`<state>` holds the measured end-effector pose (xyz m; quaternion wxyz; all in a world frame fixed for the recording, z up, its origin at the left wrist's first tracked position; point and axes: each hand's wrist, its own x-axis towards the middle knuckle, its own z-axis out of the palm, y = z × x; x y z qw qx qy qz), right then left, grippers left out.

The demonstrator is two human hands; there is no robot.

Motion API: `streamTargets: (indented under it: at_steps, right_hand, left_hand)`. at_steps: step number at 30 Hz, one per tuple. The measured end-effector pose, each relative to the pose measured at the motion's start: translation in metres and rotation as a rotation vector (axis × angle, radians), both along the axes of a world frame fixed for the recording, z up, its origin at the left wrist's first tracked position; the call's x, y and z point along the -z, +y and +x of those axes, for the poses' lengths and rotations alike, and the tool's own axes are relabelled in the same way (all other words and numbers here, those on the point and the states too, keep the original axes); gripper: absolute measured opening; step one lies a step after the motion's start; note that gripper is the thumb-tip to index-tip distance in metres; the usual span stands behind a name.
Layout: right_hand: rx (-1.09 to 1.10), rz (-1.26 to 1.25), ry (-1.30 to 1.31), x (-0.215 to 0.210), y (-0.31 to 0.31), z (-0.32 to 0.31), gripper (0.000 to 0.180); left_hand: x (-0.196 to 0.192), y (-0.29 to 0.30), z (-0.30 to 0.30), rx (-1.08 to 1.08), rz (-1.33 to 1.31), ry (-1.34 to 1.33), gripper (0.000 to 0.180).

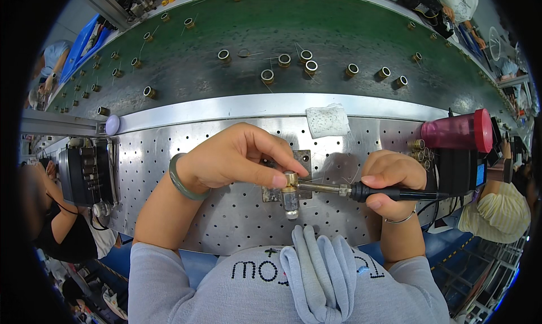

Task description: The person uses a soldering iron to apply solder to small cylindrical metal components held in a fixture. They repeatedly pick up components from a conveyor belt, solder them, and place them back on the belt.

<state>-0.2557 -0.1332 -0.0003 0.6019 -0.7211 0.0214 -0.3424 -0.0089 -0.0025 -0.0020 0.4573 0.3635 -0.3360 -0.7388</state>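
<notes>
My left hand [240, 154], a green bangle on its wrist, pinches a small brass-coloured cylinder [291, 177] between thumb and fingertips. The cylinder sits on top of an upright metal post [290, 202] with a rounded end, at a dark metal plate [305, 159]. In my right hand [393, 177] is a soldering iron [361, 191] with a black handle, held level. Its metal tip reaches left to the cylinder's side, where it appears to touch. Whether solder or a wire lies at the tip is too small to tell.
Beyond the perforated metal worktop [169, 211] runs a green conveyor belt [186, 58] carrying several small cylinders with thin wires. A damp-looking white pad [327, 120] lies at the worktop's back edge. On the right are a pink cup [454, 131], a cluster of cylinders [419, 151] and a black station [460, 171].
</notes>
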Motion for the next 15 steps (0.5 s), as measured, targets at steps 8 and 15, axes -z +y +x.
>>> streamTargets:
  at_steps: [8, 15]
  right_hand:
    - [0.024, 0.053, -0.052, 0.0025, -0.0006, -0.0015, 0.023]
    - [0.005, 0.008, -0.005, -0.0006, 0.0004, 0.0005, 0.02]
  left_hand:
    - [-0.0019, 0.0002, -0.0012, -0.006, 0.02, -0.011, 0.031]
    - [-0.001, 0.0016, -0.0017, -0.014, 0.027, -0.003, 0.031]
